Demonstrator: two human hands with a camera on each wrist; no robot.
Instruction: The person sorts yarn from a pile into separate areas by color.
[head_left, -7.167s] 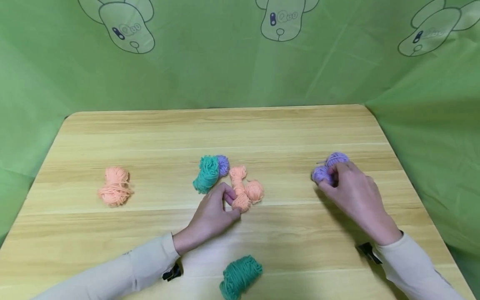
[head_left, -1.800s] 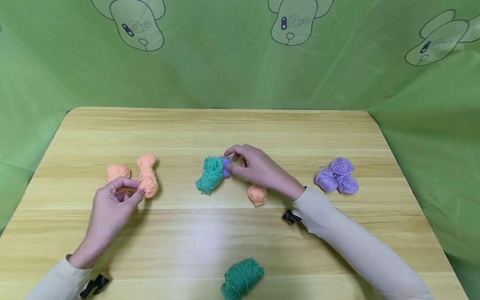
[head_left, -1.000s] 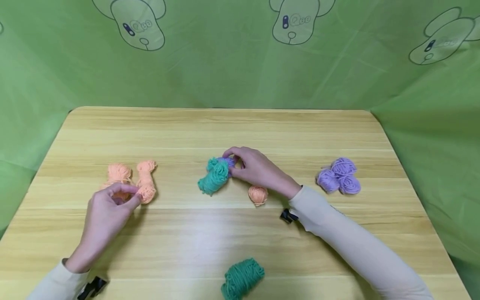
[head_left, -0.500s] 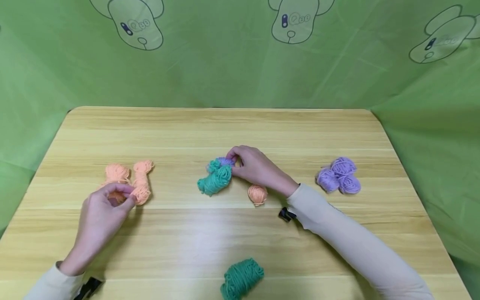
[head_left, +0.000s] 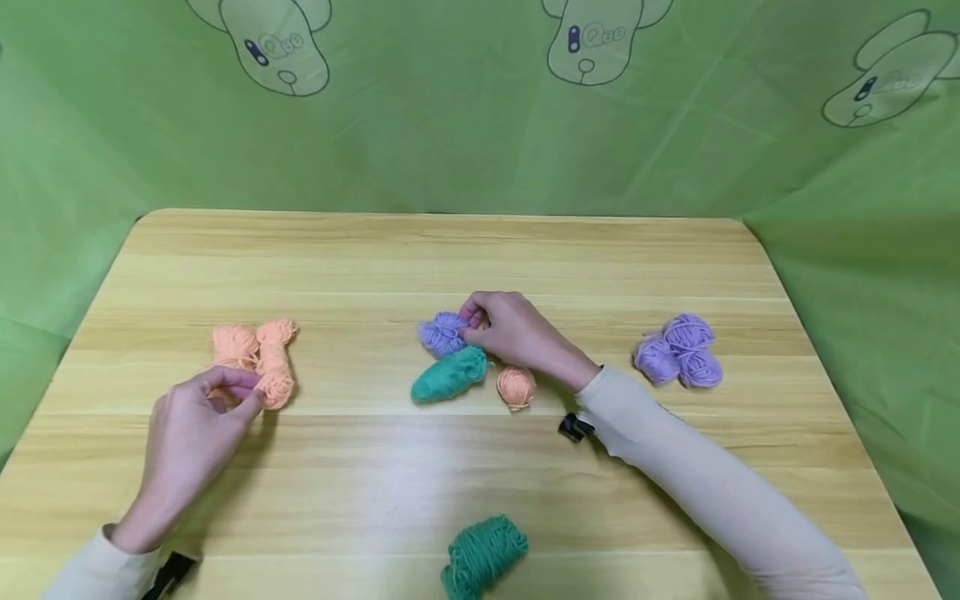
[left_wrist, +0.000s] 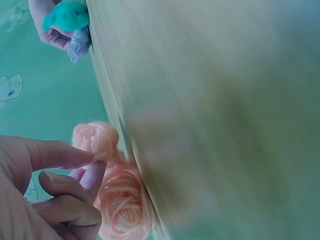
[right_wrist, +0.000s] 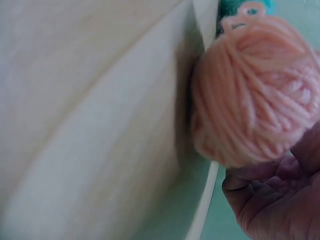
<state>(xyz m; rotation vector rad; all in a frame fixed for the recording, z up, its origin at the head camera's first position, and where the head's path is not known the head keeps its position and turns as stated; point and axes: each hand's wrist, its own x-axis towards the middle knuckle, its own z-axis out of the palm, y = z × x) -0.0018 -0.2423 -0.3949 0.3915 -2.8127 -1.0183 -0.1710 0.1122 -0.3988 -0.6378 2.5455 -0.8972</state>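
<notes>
My left hand (head_left: 197,427) pinches the near end of a long peach yarn skein (head_left: 274,360) between thumb and fingers. Beside it lies another peach yarn bundle (head_left: 235,346), partly hidden by the hand; both show in the left wrist view. At the middle of the table my right hand (head_left: 513,329) pinches the right side of a purple yarn ball (head_left: 442,333). Just in front of that ball is a teal yarn skein (head_left: 450,375). A small peach yarn ball (head_left: 516,388) sits below the right hand and looms large in the right wrist view.
Three purple yarn balls (head_left: 678,350) are clustered at the right of the wooden table (head_left: 360,492). A darker green yarn skein (head_left: 485,554) lies near the front edge. Green cloth (head_left: 450,125) hangs behind and at the sides.
The left hand has carried the long peach skein left, against the other peach bundle. By the right hand, the teal skein has turned and shifted forward off the purple ball, which is now more exposed.
</notes>
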